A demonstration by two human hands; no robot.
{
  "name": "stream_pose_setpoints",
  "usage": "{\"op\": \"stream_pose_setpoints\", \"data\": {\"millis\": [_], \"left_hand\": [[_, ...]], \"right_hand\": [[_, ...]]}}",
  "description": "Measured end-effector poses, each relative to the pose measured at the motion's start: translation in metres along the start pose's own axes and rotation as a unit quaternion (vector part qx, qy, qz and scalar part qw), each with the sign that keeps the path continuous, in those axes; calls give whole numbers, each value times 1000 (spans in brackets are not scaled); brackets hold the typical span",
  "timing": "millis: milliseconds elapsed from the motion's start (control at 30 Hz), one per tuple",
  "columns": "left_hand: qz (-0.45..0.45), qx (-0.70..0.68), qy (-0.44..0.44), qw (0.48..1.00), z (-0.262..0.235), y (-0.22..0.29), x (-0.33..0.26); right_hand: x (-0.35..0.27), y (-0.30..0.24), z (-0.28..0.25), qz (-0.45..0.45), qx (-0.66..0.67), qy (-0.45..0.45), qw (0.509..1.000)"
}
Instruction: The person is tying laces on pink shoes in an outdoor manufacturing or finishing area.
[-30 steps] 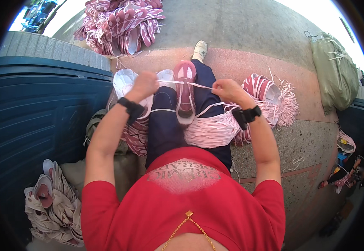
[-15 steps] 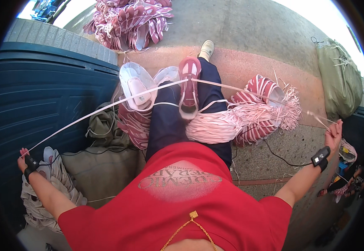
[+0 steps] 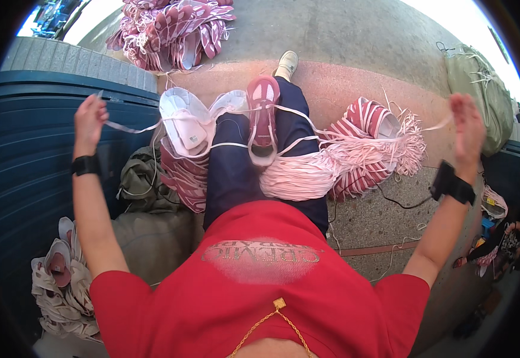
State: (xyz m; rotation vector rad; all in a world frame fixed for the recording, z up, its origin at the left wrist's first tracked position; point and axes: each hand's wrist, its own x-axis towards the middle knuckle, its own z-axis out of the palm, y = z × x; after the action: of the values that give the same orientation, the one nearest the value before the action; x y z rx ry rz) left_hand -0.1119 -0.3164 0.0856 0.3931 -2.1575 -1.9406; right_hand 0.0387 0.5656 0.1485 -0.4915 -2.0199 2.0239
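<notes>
A pink shoe upper [image 3: 263, 116] lies on my lap, threaded with a pale pink lace [image 3: 299, 128]. My left hand [image 3: 88, 116] is raised to the left and pinches one end of the lace. Raised to the right, my right hand [image 3: 468, 128] holds the other end, which runs slack toward the shoe. A bundle of pale pink laces [image 3: 299, 176] rests across my right thigh. Both wrists carry black bands.
Stacks of pink-and-white shoe uppers lie at my left knee [image 3: 182, 161], my right [image 3: 370, 143] and far ahead [image 3: 170, 33]. Grey insoles [image 3: 60, 280] pile at lower left beside a blue ribbed wall [image 3: 21, 161]. A green sack [image 3: 478, 89] stands at right.
From close together at the shoe, my hands swung wide and low, pulling the lace taut. Now both are raised higher and nearer in, and the lace hangs slacker.
</notes>
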Motion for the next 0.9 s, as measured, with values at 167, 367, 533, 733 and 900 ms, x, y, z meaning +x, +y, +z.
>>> {"op": "stream_pose_setpoints", "data": {"millis": [167,367,533,733,900], "left_hand": [[-219,17,-300,928,221,-67,-92],[-316,200,-353,858,331,-130,-178],[-289,141,-283,904,354,-172,-191],[-329,-100,-222,912,339,-168,-212],[-333,-123,-223,908,331,-150,-209]], "right_hand": [[-23,167,209,-176,-260,-244,918],[-68,221,327,-122,-431,-376,811],[-62,246,341,-247,-486,-275,792],[-51,258,349,-200,-533,-260,780],[-46,258,361,-203,-572,-258,752]]}}
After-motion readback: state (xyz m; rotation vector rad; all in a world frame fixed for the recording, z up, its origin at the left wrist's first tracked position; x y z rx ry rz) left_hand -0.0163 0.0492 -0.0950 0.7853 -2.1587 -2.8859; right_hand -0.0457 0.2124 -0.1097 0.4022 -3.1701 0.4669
